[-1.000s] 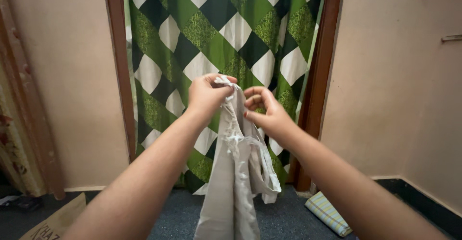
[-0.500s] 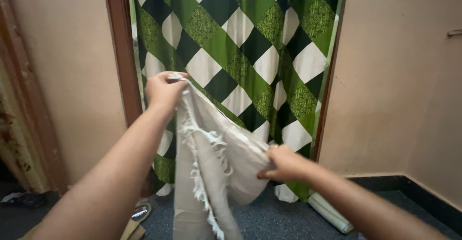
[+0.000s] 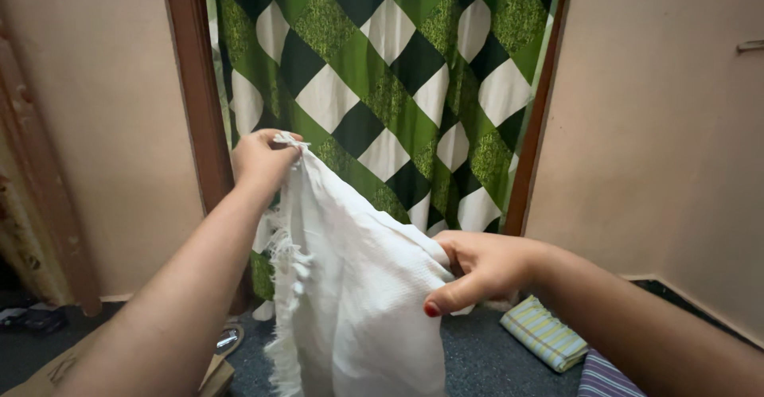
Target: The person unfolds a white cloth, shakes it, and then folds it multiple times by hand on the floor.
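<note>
A white fringed cloth (image 3: 358, 301) hangs in front of me, spread between both hands. My left hand (image 3: 261, 158) pinches its top corner, raised near the wooden door frame. Lower and to the right, my right hand (image 3: 477, 268) grips the cloth's upper edge with thumb and fingers closed on the fabric. The frayed fringe runs down the cloth's left side, and its lower part drops out of view.
A green, white and dark checked curtain (image 3: 398, 79) fills the doorway between brown wooden frames (image 3: 191, 103). A folded yellow-striped cloth (image 3: 545, 335) and a purple-striped one (image 3: 601, 377) lie on the dark floor at right. Cardboard (image 3: 215, 375) sits at lower left.
My hands, close together at the cloth's top a second ago, have drawn apart. The right hand slid down and right along the edge, spreading the cloth open.
</note>
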